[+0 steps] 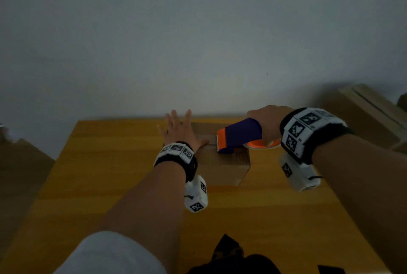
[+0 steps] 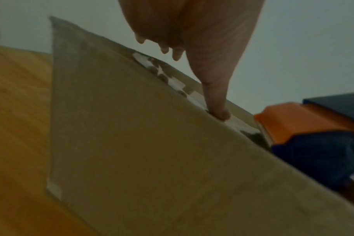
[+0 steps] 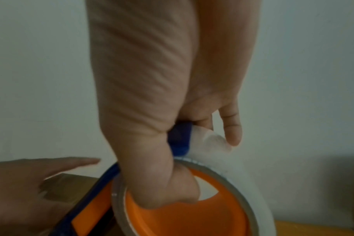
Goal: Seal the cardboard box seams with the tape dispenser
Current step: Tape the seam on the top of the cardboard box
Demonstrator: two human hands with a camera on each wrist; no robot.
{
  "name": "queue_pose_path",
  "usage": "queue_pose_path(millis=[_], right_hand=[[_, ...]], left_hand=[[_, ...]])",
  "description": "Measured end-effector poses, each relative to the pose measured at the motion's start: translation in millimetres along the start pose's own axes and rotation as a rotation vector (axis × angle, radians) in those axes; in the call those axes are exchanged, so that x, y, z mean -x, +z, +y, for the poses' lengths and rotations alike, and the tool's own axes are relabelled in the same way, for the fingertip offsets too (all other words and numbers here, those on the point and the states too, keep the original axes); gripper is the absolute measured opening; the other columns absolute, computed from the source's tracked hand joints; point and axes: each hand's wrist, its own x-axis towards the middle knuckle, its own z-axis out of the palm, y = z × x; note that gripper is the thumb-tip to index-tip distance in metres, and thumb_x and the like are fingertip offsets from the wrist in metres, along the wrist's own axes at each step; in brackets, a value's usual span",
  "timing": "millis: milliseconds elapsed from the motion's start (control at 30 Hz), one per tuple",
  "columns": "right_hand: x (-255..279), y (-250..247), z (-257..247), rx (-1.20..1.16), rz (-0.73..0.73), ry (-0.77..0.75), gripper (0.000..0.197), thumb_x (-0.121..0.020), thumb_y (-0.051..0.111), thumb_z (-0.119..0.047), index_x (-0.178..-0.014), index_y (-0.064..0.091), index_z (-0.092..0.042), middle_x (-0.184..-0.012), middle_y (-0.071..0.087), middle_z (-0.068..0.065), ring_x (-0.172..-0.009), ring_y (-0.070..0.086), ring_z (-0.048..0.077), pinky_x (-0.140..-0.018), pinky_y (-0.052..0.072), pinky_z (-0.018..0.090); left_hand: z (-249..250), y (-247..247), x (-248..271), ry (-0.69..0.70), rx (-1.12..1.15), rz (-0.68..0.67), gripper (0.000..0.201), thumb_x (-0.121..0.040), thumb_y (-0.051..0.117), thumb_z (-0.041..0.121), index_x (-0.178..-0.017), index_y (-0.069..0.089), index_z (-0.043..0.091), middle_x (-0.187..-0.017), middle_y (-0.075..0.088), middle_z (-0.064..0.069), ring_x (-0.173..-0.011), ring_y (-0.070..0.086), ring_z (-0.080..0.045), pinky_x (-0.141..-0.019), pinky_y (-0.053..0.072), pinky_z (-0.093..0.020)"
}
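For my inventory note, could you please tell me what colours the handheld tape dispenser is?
Dark blue body with orange parts, on the plastic tape dispenser; clearest in the head view.

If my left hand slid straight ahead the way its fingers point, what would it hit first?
Probably nothing on the cardboard box: the left hand lies flat, its fingers aimed past the far edge toward the wall. The tape dispenser sits off to its right. Depth is unclear.
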Motion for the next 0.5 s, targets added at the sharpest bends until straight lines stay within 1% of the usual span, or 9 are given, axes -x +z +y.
queue_pose_path(millis=[33, 67, 133, 200, 267, 300, 333, 400, 500], right_hand=[[5, 0, 6, -0.042, 0.035, 0.008, 0.036, -0.08, 0.068, -0.04, -0.11, 0.052, -0.026, -0.084, 0.052, 0.0, -0.104, 0.06, 0.012, -0.078, 0.042, 0.03], [6, 2, 14, -0.12, 0.08, -0.037, 0.038, -0.078, 0.07, -0.041, -0.104, 0.047, -0.024, -0.081, 0.05, 0.0, -0.101, 0.061, 0.017, -0.079, 0.045, 0.032], [9, 4, 27, -0.265, 0.144, -0.196, 0.044, -0.074, 0.073, -0.036, -0.1, 0.04, -0.024, -0.085, 0.051, -0.001, -0.085, 0.059, 0.021, -0.078, 0.05, 0.035], [12, 2, 24, -0.234, 0.113, -0.158, 0.042, -0.073, 0.074, -0.033, -0.096, 0.039, -0.023, -0.085, 0.053, -0.002, -0.076, 0.055, 0.017, -0.076, 0.047, 0.033], [12, 1, 17, -0.271, 0.145, -0.155, 0.041, -0.074, 0.073, -0.036, -0.1, 0.045, -0.02, -0.08, 0.051, -0.005, -0.069, 0.052, 0.012, -0.075, 0.043, 0.031], [14, 0, 17, -0.32, 0.161, -0.214, 0.045, -0.074, 0.073, -0.039, -0.105, 0.045, -0.02, -0.08, 0.05, -0.005, -0.068, 0.051, 0.013, -0.074, 0.045, 0.032], [17, -4, 17, -0.348, 0.168, -0.261, 0.05, -0.075, 0.072, -0.041, -0.111, 0.045, -0.021, -0.085, 0.051, -0.004, -0.072, 0.053, 0.017, -0.075, 0.047, 0.034], [21, -9, 16, -0.325, 0.197, -0.324, 0.054, -0.077, 0.072, -0.036, -0.119, 0.042, -0.019, -0.094, 0.054, 0.004, -0.081, 0.056, 0.024, -0.074, 0.049, 0.036], [24, -19, 1, -0.424, 0.258, -0.382, 0.053, -0.075, 0.073, -0.026, -0.117, 0.041, -0.016, -0.099, 0.059, 0.007, -0.079, 0.055, 0.025, -0.069, 0.05, 0.036]], left_hand=[[3, 1, 1, 0.028, -0.032, -0.027, 0.108, -0.066, 0.055, 0.078, -0.151, 0.007, 0.032, -0.16, -0.012, -0.009, -0.148, -0.011, -0.032, -0.116, -0.001, -0.058], [5, 3, 1, 0.036, -0.043, -0.051, 0.107, -0.065, 0.051, 0.082, -0.151, 0.012, 0.032, -0.161, -0.011, -0.009, -0.148, -0.011, -0.032, -0.116, -0.002, -0.058], [-1, 6, 1, 0.041, -0.044, -0.056, 0.102, -0.067, 0.048, 0.082, -0.15, 0.016, 0.033, -0.161, -0.008, -0.006, -0.148, -0.009, -0.03, -0.117, -0.002, -0.058], [-12, 8, 0, 0.069, -0.034, -0.025, 0.092, -0.073, 0.048, 0.077, -0.149, 0.018, 0.035, -0.161, -0.007, -0.004, -0.148, -0.008, -0.028, -0.118, -0.003, -0.056], [-24, 9, -2, 0.094, -0.023, 0.007, 0.081, -0.08, 0.045, 0.071, -0.148, 0.019, 0.035, -0.161, -0.007, -0.003, -0.149, -0.008, -0.027, -0.118, -0.005, -0.053], [-31, 9, -3, 0.099, -0.023, 0.019, 0.077, -0.084, 0.043, 0.067, -0.148, 0.019, 0.034, -0.161, -0.007, -0.003, -0.149, -0.008, -0.027, -0.118, -0.005, -0.052], [-37, 8, -4, 0.098, -0.025, 0.028, 0.073, -0.087, 0.041, 0.064, -0.149, 0.019, 0.034, -0.161, -0.007, -0.003, -0.149, -0.008, -0.027, -0.118, -0.006, -0.052], [-50, 4, -6, 0.073, -0.025, 0.035, 0.066, -0.092, 0.037, 0.058, -0.15, 0.015, 0.034, -0.161, -0.007, -0.003, -0.149, -0.008, -0.026, -0.119, -0.006, -0.052], [-64, -7, -9, 0.025, -0.025, 0.042, 0.059, -0.098, 0.034, 0.046, -0.151, 0.011, 0.034, -0.162, -0.006, -0.003, -0.149, -0.008, -0.027, -0.119, -0.003, -0.052]])
